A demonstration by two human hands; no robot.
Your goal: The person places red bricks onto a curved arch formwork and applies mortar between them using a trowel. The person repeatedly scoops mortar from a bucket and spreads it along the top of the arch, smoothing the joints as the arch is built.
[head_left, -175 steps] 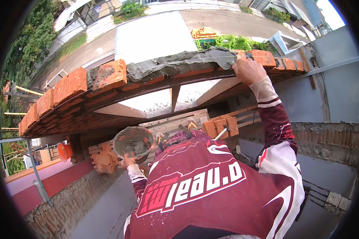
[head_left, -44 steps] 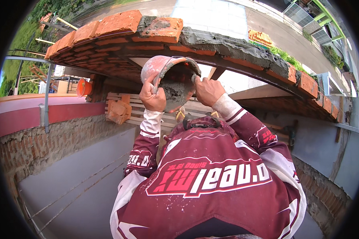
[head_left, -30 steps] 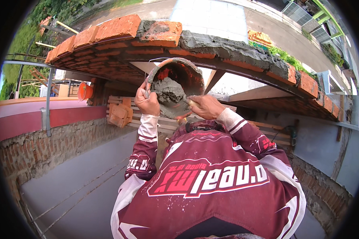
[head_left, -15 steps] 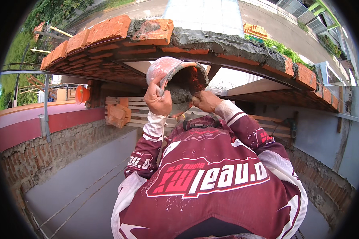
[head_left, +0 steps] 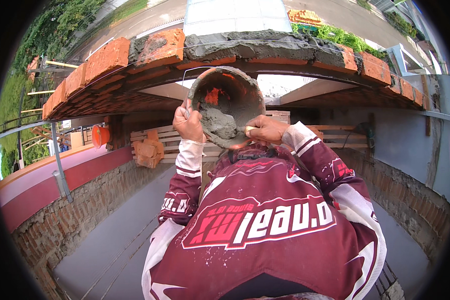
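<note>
My left hand (head_left: 189,123) is closed on the left side of the rim of a mortar-smeared bucket (head_left: 257,97). The bucket is tipped so that its mouth faces me, and orange shows through on the inside. Wet grey mortar (head_left: 218,123) lies in a lump at the lower part of the mouth. At the right of the rim my right hand (head_left: 267,130) is closed round the pale handle of what looks like a trowel (head_left: 249,130); its blade is hidden by the mortar. Just beyond stands a brick wall (head_left: 160,47), with a bed of mortar (head_left: 245,45) along its top.
A taut string (head_left: 265,40) runs along the wall top. Wooden slats (head_left: 172,142) lie below the hands, with several stacked bricks (head_left: 149,150) at left. An orange bucket (head_left: 100,136) sits farther left, near a metal post (head_left: 58,155).
The bucket has turned so its mouth faces me more, showing the mortar inside. My right hand has shifted slightly right, and the handle now shows. The wall appears shifted left in view.
</note>
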